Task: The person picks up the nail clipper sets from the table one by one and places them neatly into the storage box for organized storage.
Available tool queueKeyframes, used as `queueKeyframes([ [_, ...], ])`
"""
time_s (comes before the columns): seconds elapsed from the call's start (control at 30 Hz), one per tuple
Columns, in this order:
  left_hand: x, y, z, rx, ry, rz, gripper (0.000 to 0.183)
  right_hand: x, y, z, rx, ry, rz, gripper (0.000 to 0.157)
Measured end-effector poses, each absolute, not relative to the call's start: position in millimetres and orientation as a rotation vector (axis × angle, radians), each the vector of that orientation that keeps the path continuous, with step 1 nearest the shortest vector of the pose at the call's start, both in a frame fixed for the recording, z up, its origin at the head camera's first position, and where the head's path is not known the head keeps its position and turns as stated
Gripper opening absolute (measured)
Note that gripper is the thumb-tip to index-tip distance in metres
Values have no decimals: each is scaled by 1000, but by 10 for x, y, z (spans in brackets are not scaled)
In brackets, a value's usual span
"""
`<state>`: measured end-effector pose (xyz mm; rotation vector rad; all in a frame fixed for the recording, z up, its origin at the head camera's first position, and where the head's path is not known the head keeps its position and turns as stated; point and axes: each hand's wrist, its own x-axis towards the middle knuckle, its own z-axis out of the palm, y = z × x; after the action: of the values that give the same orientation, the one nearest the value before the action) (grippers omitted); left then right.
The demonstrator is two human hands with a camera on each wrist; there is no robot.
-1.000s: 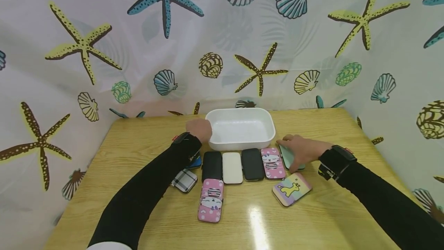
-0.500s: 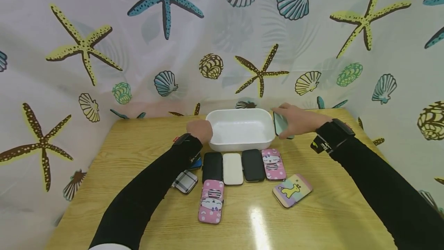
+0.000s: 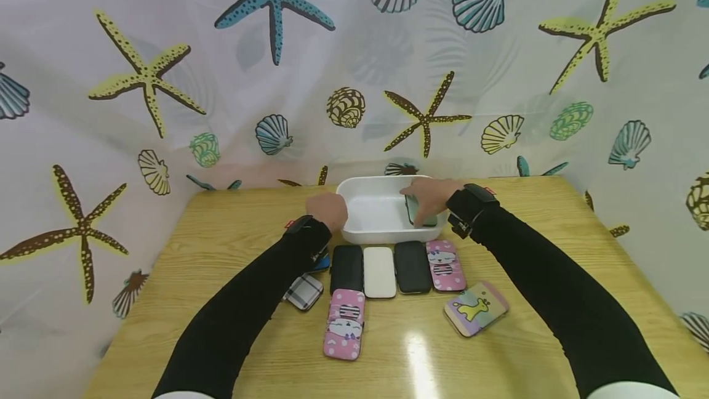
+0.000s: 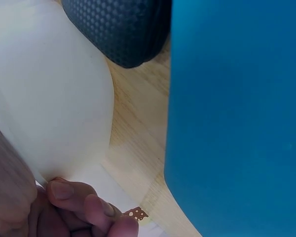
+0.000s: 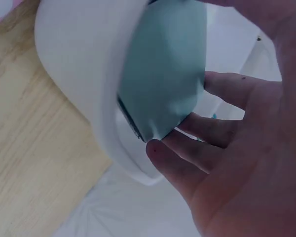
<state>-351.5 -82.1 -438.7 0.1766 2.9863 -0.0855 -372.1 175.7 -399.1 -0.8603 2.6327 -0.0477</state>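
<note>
A mint-green flat case (image 3: 412, 209) is inside the right end of the white plastic basin (image 3: 382, 237). My right hand (image 3: 433, 196) holds that case by its edges. In the right wrist view the case (image 5: 163, 69) tilts past the basin's rim (image 5: 111, 74), fingertips along its far edge. My left hand (image 3: 328, 210) grips the basin's left end. The left wrist view shows its curled fingers (image 4: 74, 197) at the rim of the basin (image 4: 54, 89). Beside the basin there are a black textured case (image 4: 123, 29) and a blue case (image 4: 237, 118).
Before the basin, a row holds black (image 3: 347, 268), white (image 3: 379, 272), black (image 3: 412, 266) and pink cat-print (image 3: 445, 265) cases. Nearer are another pink case (image 3: 344, 325), a giraffe case (image 3: 476, 308) and a plaid case (image 3: 304, 292). A patterned curtain (image 3: 310, 91) hangs behind the table (image 3: 232, 226).
My right hand has lifted the mint-green case from the right end of the row and carried it up and left into the basin. My left hand has stayed at the basin's left end.
</note>
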Motion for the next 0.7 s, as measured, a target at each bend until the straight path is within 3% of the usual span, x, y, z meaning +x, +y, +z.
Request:
queueKeyframes([
  [0.37, -3463, -818, -4367, 200, 2991, -29, 36, -3910, 1791, -4423, -955, 2619, 149, 80],
  [0.57, -3484, -815, -4374, 196, 2979, -26, 34, -3841, 1808, -4351, -947, 2599, 70, 81],
  [0.7, -3501, -823, -4379, 196, 2972, -31, 34, -3650, 1870, -4139, -1004, 2675, -141, 66],
])
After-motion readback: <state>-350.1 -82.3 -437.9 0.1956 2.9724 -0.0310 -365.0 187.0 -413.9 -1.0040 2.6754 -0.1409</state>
